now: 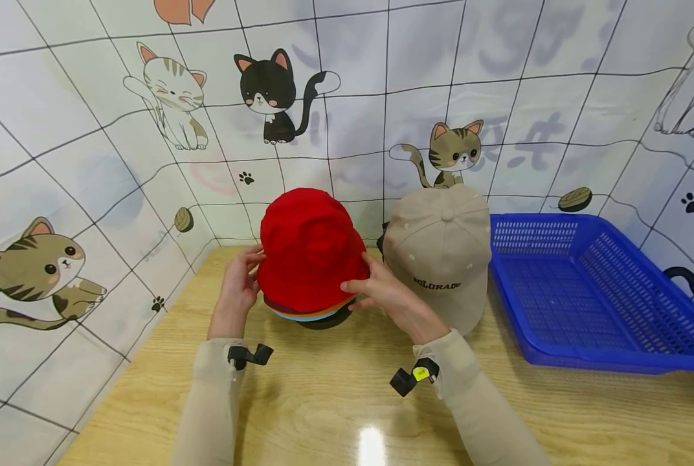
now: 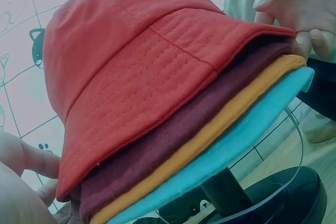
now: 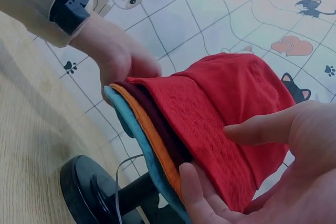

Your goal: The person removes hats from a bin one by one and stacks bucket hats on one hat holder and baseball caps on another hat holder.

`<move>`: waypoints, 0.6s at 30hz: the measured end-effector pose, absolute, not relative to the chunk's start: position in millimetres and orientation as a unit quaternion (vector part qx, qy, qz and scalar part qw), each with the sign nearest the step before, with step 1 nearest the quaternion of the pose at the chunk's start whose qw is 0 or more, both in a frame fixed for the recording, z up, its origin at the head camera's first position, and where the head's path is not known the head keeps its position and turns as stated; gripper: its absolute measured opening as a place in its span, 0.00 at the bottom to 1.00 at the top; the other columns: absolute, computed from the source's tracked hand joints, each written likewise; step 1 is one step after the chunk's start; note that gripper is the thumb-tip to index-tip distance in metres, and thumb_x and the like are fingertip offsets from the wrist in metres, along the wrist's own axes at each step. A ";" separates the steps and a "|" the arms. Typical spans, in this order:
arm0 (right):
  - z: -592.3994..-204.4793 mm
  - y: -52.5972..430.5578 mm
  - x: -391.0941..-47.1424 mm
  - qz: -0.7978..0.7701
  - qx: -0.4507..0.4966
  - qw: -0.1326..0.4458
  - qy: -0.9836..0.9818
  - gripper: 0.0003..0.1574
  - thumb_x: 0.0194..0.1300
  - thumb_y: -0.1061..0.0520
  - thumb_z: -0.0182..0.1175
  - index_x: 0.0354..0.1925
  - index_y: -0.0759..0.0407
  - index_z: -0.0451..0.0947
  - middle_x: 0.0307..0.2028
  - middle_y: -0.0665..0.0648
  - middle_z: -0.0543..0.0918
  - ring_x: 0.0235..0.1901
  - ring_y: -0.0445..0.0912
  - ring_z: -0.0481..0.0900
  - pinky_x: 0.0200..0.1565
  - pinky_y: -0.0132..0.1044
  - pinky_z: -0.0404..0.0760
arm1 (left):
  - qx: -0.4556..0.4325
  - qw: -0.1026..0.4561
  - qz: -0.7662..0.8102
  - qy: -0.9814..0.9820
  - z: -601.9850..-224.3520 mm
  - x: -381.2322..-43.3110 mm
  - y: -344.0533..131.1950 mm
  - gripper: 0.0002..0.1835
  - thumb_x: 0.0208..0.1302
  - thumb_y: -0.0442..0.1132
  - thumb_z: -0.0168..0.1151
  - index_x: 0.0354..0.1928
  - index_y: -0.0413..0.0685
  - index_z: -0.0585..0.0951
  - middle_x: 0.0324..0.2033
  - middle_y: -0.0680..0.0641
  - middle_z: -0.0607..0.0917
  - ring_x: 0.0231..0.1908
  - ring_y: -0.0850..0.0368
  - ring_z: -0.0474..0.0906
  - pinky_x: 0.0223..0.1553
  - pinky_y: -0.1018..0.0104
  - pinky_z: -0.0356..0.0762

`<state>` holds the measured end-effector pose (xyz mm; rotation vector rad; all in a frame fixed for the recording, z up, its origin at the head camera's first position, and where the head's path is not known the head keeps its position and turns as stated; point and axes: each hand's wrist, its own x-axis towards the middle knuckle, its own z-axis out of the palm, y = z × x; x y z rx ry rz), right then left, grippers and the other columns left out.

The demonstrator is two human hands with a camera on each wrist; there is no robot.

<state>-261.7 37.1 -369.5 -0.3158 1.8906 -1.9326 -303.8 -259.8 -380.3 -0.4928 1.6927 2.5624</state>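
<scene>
A red bucket hat (image 1: 312, 252) tops a stack of hats on a black stand (image 3: 86, 192). Beneath its brim show the edges of a maroon hat (image 2: 173, 140), an orange one (image 3: 157, 148) and a light blue one (image 2: 210, 153). My left hand (image 1: 241, 281) grips the red brim's left edge, some fingers tucked behind it. At the right edge, my right hand (image 1: 384, 291) pinches the brim, its thumb on the outer face and fingertips slipped between the red and maroon brims. The red brim stands slightly apart from the maroon one.
Close by on the right is a beige cap (image 1: 440, 246) with dark lettering, its visor pointing down toward the table (image 1: 312, 401). A blue plastic basket (image 1: 574, 298) sits beyond it at the far right. A wall (image 1: 353, 129) with printed cats stands behind.
</scene>
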 end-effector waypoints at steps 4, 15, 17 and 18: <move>-371.6 37.1 -260.6 -0.687 -0.118 0.202 0.688 0.60 0.67 0.64 0.63 0.83 0.50 0.37 0.79 0.58 0.56 0.63 0.55 0.75 0.40 0.40 0.88 | -0.160 0.015 0.821 0.549 -381.8 -304.7 -258.9 0.12 0.75 0.35 0.49 0.52 0.57 0.78 0.49 0.56 0.76 0.50 0.57 0.71 0.46 0.71 0.74; -367.7 39.2 -258.3 -0.658 -0.105 0.209 0.716 0.63 0.69 0.58 0.63 0.84 0.47 0.31 0.79 0.57 0.58 0.56 0.52 0.81 0.48 0.43 0.86 | -0.161 0.015 0.822 0.547 -377.3 -303.0 -258.0 0.10 0.75 0.35 0.51 0.49 0.58 0.79 0.48 0.57 0.77 0.50 0.57 0.71 0.49 0.69 0.73; -364.8 41.1 -257.6 -0.647 -0.107 0.208 0.726 0.63 0.70 0.56 0.61 0.84 0.48 0.29 0.77 0.58 0.62 0.51 0.51 0.84 0.47 0.41 0.85 | -0.158 0.016 0.821 0.548 -375.4 -303.5 -257.8 0.11 0.75 0.35 0.50 0.49 0.58 0.78 0.49 0.57 0.76 0.50 0.57 0.71 0.49 0.70 0.73; -363.1 41.7 -257.7 -0.641 -0.112 0.208 0.730 0.62 0.70 0.55 0.61 0.84 0.48 0.30 0.76 0.59 0.65 0.49 0.51 0.85 0.45 0.40 0.84 | -0.158 0.016 0.820 0.550 -374.6 -303.7 -257.8 0.11 0.76 0.35 0.50 0.50 0.58 0.78 0.49 0.57 0.76 0.50 0.58 0.71 0.49 0.70 0.73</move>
